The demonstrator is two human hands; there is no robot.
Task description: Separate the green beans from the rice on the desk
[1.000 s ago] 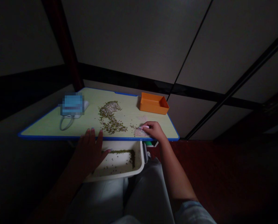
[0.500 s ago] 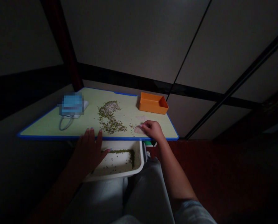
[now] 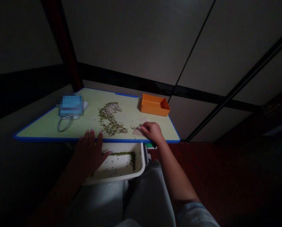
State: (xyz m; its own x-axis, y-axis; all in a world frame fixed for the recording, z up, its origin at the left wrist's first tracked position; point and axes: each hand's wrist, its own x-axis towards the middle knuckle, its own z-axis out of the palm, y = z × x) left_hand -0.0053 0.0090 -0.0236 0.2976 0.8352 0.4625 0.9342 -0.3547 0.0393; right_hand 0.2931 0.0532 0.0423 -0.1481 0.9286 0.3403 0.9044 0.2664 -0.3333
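Note:
My right hand (image 3: pixel 152 130) rests low over the right part of the table, its fingers pinched together beside a small patch of pale pinkish grains (image 3: pixel 138 131). Whatever lies between the fingertips is too small to make out. A few loose green grains sit just left of the fingers. My left hand (image 3: pixel 90 151) is spread at the table's front edge, its fingertips on the edge and its thumb over the white drawer. Between the hands lies a larger spread of mixed green and pale grains (image 3: pixel 111 118).
An orange open box (image 3: pixel 155 105) stands at the back right of the blue-edged table (image 3: pixel 129 107). A blurred-out blue object (image 3: pixel 71 105) with a grey loop is on the left. Below the front edge, a white drawer (image 3: pixel 122 170) holds green grains along its sides.
My right hand has shifted very slightly left, with the fingers still pinched by the pale grains. The left hand stays at the edge, and the whole view has moved a little.

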